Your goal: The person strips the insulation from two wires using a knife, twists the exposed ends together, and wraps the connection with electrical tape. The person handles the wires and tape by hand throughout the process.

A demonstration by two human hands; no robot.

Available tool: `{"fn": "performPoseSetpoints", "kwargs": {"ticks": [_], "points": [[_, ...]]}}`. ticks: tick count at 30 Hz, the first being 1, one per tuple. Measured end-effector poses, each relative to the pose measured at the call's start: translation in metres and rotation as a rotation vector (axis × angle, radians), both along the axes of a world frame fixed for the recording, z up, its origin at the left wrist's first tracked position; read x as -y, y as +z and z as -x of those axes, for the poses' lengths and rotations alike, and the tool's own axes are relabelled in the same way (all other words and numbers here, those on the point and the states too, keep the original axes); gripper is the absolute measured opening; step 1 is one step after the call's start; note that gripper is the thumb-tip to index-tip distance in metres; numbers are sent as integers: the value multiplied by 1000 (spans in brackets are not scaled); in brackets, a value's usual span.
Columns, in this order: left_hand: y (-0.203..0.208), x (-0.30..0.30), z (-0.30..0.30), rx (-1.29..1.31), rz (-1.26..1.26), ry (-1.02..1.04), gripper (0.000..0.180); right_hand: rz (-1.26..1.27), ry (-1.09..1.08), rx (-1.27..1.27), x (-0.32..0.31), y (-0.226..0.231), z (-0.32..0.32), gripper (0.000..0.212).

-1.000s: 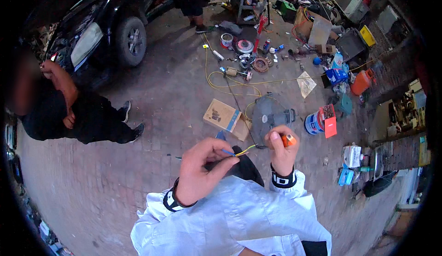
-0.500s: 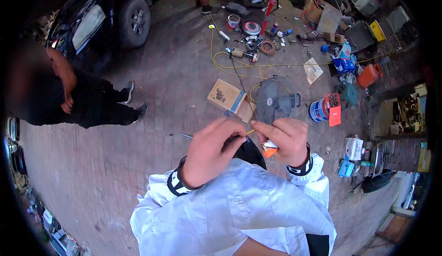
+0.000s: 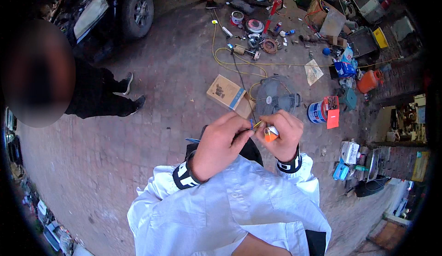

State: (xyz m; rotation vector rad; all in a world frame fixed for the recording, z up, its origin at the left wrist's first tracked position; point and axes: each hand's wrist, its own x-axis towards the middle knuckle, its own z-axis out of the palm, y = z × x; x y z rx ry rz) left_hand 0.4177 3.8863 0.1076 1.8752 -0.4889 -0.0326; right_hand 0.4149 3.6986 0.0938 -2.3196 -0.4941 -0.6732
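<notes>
In front of my chest, my left hand (image 3: 220, 145) and my right hand (image 3: 284, 135) come close together, both with fingers pinched. A thin yellow strand (image 3: 257, 124), like a wire, runs between the fingertips, with a small blue bit at the left fingers. Tucked in the curled fingers of my right hand is a short orange-and-white cylinder (image 3: 271, 134), whose kind I cannot make out. A thin blue strip (image 3: 192, 140) sticks out beside my left hand; the rest of it is hidden.
Beyond my hands lie a cardboard box (image 3: 224, 91) and a round caged fan (image 3: 276, 97). A paint bucket (image 3: 316, 112) stands to the right. Yellow cable (image 3: 294, 64) crosses the brick floor. A person (image 3: 99, 90) is at the left, near a dark car (image 3: 113, 9).
My hands have drawn closer together, and the yellow strand between the fingertips shows more plainly. The orange-and-white cylinder has turned slightly in my right hand.
</notes>
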Motion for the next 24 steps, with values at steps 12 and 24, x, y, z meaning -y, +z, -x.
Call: {"fn": "performPoseSetpoints", "kwargs": {"ticks": [12, 24], "points": [[-10, 2, -5, 51, -2, -7, 11, -54, -101, -40, 1, -14, 1, 21], [-15, -26, -18, -404, 394, 82, 9, -283, -404, -603, 102, -56, 0, 12]]}}
